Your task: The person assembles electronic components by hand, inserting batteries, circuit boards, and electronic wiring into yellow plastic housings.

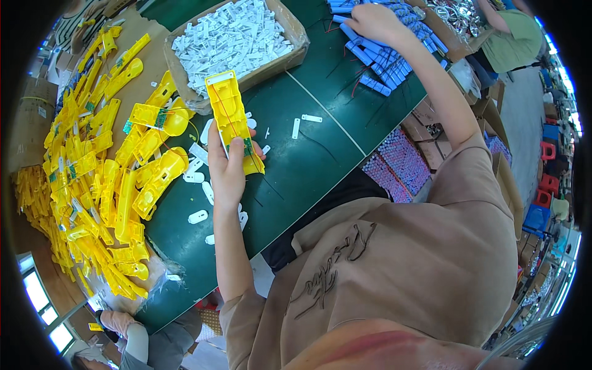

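My left hand (pixel 228 166) is closed around a yellow plastic housing (pixel 229 114), its hollow side facing up. Inside the housing run thin red wires, and a small green circuit board sits near my thumb. At the far right of the table my right hand (pixel 373 23) reaches into a pile of blue cylindrical battery cells (pixel 394 61) with red and black wire leads. Its fingers are curled down at the pile's edge; what they hold, if anything, is hidden. Small white plastic plates (pixel 198 216) lie scattered around my left hand and forearm.
A cardboard box (pixel 302 46) full of small white plastic parts stands beyond my left hand. Many yellow housings (pixel 126 197) are heaped on the left. Two white strips (pixel 296 128) lie on the green table (pixel 320 166). Other people (pixel 515 40) sit around. Boxed cells (pixel 401 160) stand below the table edge.
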Tool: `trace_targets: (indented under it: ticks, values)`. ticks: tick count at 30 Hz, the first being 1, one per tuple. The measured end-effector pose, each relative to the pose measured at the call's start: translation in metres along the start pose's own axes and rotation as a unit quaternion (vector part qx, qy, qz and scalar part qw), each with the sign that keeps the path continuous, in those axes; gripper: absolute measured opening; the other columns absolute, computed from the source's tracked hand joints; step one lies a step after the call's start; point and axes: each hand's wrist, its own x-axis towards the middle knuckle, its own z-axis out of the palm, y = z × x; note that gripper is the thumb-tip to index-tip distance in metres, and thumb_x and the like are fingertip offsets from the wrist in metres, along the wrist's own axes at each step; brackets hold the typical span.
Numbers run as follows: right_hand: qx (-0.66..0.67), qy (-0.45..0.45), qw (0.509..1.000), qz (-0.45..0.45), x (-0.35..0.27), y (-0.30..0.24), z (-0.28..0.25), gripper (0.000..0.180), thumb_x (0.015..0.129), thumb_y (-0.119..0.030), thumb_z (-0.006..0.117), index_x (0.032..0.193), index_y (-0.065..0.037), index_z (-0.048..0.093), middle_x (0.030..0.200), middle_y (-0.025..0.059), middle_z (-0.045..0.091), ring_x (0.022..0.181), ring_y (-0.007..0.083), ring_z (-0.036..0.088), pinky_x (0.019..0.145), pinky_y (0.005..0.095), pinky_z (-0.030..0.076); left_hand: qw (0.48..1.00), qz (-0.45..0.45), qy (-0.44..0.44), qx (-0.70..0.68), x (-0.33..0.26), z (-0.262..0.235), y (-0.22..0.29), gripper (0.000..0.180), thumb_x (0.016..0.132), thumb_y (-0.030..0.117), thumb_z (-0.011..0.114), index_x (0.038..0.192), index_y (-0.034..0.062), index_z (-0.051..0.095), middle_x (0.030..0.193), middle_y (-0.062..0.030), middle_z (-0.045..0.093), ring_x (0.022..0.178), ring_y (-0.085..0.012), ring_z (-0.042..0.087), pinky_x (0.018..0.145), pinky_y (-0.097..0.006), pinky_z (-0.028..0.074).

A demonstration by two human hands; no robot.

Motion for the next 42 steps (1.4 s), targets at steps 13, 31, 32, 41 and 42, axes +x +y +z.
trace_targets:
  ticks: [13, 31, 32, 41, 42]
  values:
    - [0.413, 0.068, 0.908, -0.029, -0.029, -0.058, 0.014, 0.025, 0.085, -0.010, 0.062, 0.106, 0.000, 0.053, 0.072, 0.0060, 0.057, 0.062, 0.0096, 0.054, 0.056, 0.0265, 0.043, 1.000, 0.000, 0.008, -0.002, -0.001, -0.005, 0.000, 0.043, 0.090, 0.002, 0.039, 0.132, 0.0011, 0.030, 0.096, -0.0128, 0.057, 0.069, -0.0144, 0.058, 0.063, -0.029, 0.051]
    - [-0.003, -0.082, 0.916, -0.394, -0.051, -0.040, 0.027, 0.016, 0.077, -0.013, 0.063, 0.090, -0.003, 0.061, 0.084, 0.0086, 0.060, 0.086, 0.0243, 0.058, 0.073, 0.0366, 0.049, 1.000, 0.010, 0.007, 0.006, 0.001, -0.005, -0.002, 0.042, 0.092, 0.006, 0.040, 0.133, 0.0034, 0.031, 0.098, -0.0134, 0.058, 0.068, -0.0149, 0.059, 0.062, -0.030, 0.053]
    - [-0.002, -0.083, 0.915, -0.394, -0.051, -0.040, 0.023, 0.016, 0.077, -0.013, 0.063, 0.090, -0.003, 0.061, 0.084, 0.0086, 0.060, 0.086, 0.0243, 0.058, 0.073, 0.0366, 0.049, 1.000, 0.008, 0.007, 0.005, 0.001, -0.006, -0.003, 0.042, 0.092, 0.006, 0.040, 0.133, 0.0034, 0.031, 0.098, -0.0134, 0.058, 0.068, -0.0149, 0.059, 0.062, -0.030, 0.053]
    - [0.099, 0.031, 0.926, -0.363, -0.051, -0.064, 0.033, 0.032, 0.080, -0.017, 0.064, 0.109, -0.007, 0.054, 0.072, 0.0092, 0.056, 0.071, 0.0263, 0.059, 0.064, 0.0357, 0.047, 0.999, 0.029, 0.006, -0.013, 0.002, -0.006, -0.006, 0.042, 0.092, 0.005, 0.040, 0.133, 0.0040, 0.031, 0.098, -0.0135, 0.058, 0.069, -0.0150, 0.059, 0.062, -0.030, 0.053]
    - [0.183, -0.002, 0.937, -0.299, -0.054, -0.074, 0.024, 0.034, 0.082, -0.015, 0.063, 0.113, -0.007, 0.053, 0.072, 0.0068, 0.054, 0.066, 0.0206, 0.056, 0.061, 0.0311, 0.045, 0.999, 0.030, 0.007, -0.017, 0.001, -0.006, -0.004, 0.042, 0.092, 0.005, 0.040, 0.133, 0.0034, 0.031, 0.098, -0.0135, 0.058, 0.069, -0.0149, 0.059, 0.062, -0.030, 0.053]
